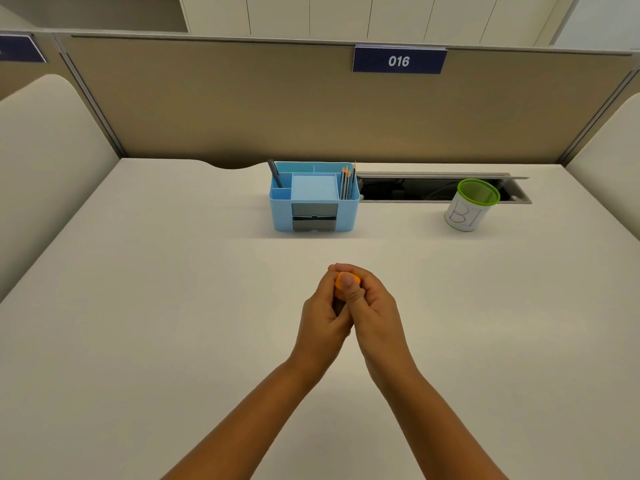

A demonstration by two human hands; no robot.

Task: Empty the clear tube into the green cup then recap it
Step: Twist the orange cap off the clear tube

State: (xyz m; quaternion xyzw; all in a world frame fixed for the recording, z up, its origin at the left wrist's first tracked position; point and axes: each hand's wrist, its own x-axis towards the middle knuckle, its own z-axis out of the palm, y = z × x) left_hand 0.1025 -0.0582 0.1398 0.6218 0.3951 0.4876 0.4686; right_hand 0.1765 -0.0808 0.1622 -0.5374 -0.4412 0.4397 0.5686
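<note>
Both hands meet over the middle of the desk. My left hand (pixel 323 317) and my right hand (pixel 372 311) are wrapped together around a small object with an orange cap (pixel 341 284), whose top peeks out under my right thumb. The clear tube's body is hidden inside the hands. The green cup (pixel 472 209), a mesh cup with a green rim and a white label marked in pen, stands upright at the back right, well apart from the hands.
A light blue desk organizer (pixel 313 199) with pencils, a pen and note paper stands at the back centre. An open cable slot (pixel 433 188) runs behind the cup. A beige partition with a "016" sign (pixel 399 60) closes the desk's far edge.
</note>
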